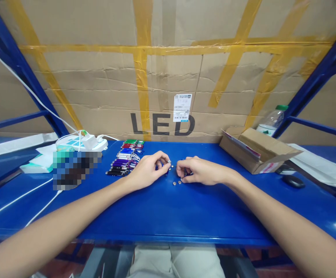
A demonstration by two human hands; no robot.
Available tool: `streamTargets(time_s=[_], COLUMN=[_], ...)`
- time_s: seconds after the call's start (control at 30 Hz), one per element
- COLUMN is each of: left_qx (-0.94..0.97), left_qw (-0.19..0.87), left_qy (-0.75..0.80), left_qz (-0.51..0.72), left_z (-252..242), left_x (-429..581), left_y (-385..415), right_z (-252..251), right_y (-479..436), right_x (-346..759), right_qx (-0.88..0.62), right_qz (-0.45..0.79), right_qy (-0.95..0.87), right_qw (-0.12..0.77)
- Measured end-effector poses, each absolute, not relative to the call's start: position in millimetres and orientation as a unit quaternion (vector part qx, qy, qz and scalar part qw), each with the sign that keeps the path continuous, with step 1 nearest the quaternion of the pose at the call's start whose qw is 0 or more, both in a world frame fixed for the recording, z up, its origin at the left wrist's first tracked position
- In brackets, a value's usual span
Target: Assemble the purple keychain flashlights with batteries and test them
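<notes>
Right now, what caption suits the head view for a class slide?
Left hand and right hand beside small silvery discs on a blue table, near a row of coloured tubes.

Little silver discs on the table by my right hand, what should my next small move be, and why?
I'd probably draw the nearer silver disc in with your right hand: it lies on the blue table right by those curled fingers, while your left hand is farther off. What either hand holds is too small to tell.
</notes>
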State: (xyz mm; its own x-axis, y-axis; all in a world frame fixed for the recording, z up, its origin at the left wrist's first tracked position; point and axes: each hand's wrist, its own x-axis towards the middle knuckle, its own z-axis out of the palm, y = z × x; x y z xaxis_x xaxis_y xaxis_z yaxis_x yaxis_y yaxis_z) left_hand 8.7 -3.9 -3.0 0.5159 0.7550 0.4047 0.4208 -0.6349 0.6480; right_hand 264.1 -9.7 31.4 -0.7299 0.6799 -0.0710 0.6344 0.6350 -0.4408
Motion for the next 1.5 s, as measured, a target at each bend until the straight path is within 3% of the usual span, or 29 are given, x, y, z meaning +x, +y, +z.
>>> streamTargets(time_s=[1.23,1.5], left_qx=[0.845,0.827], left_qw=[0.247,0.312], left_qy=[0.352,0.350], left_qz=[0.317,0.309], left_z=[-4.1,-5.2], left_x=[8.5,8.4], left_y=[-2.0,-0.6], right_z=[32.6,25.4], right_y=[-10.4,-8.0], right_x=[263.0,261.9], right_qx=[-0.332,-0.352], right_qz=[0.200,0.200], right_qy=[-0.918,-0.908], right_qw=[0.087,0.107])
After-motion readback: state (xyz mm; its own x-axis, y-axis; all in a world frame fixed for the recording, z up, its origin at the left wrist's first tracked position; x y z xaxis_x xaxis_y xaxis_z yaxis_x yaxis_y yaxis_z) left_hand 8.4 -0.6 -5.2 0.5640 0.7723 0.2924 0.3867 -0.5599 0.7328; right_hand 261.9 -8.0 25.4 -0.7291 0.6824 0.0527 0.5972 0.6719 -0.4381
